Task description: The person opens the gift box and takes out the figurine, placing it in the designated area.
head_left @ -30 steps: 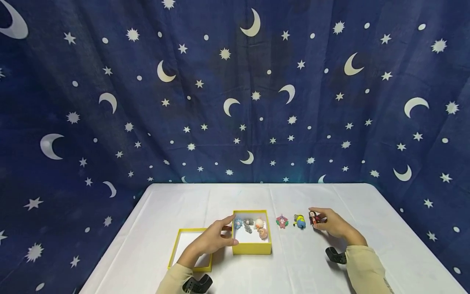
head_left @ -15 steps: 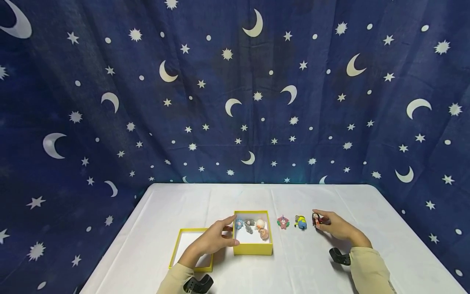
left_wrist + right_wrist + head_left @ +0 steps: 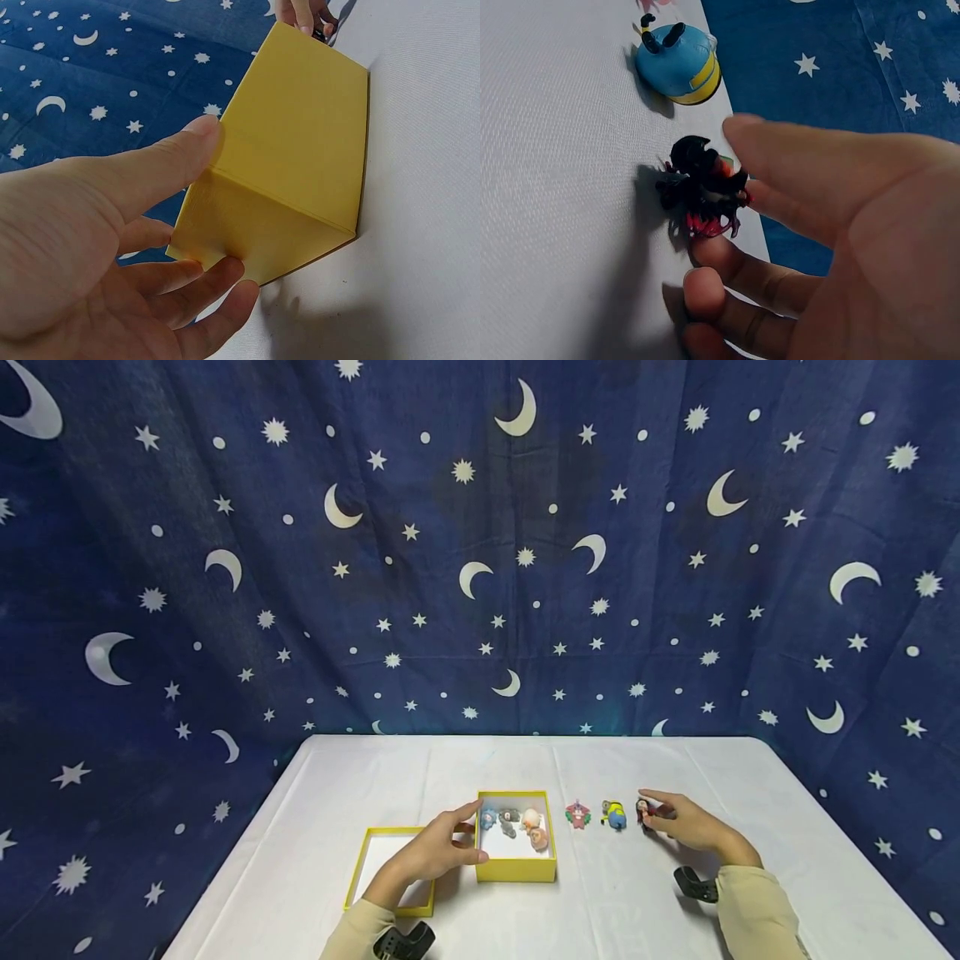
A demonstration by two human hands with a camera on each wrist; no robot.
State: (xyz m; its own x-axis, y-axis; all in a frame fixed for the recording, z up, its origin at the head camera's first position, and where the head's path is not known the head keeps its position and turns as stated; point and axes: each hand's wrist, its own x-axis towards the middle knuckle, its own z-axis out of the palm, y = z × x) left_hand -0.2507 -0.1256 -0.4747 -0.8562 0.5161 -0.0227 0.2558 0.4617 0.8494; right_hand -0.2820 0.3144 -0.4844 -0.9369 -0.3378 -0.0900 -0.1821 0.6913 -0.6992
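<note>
We are counting one yellow box (image 3: 516, 870), one lid (image 3: 356, 868) and, outside the box, three toys in a row: a pink toy (image 3: 578, 815), a yellow-blue toy (image 3: 615, 815) and, at the right end, a dark-haired doll (image 3: 697, 157). Inside the box we are seeing a blue toy (image 3: 488, 818), a grey toy (image 3: 509, 816), a white toy (image 3: 531, 817) and a brown toy (image 3: 538, 839); a small grey bit is showing just in front of the grey one, and we are unable to tell whether they are joined. The left grip (image 3: 431, 852) is holding the box by its left side, thumb at the near corner, fingertips against the wall. The right grip (image 3: 690, 822) is standing spread around the doll, thumb on one side, curved fingers on the other. The lid is lying left of the box, partly under the left forearm. Two beige sleeves (image 3: 753, 906) are reaching in, each with a black mount (image 3: 406, 941). One desk (image 3: 637, 902) is carrying everything on white, faintly creased cloth, and behind it a blue curtain (image 3: 442, 502) with pale moons and stars is filling the background.
</note>
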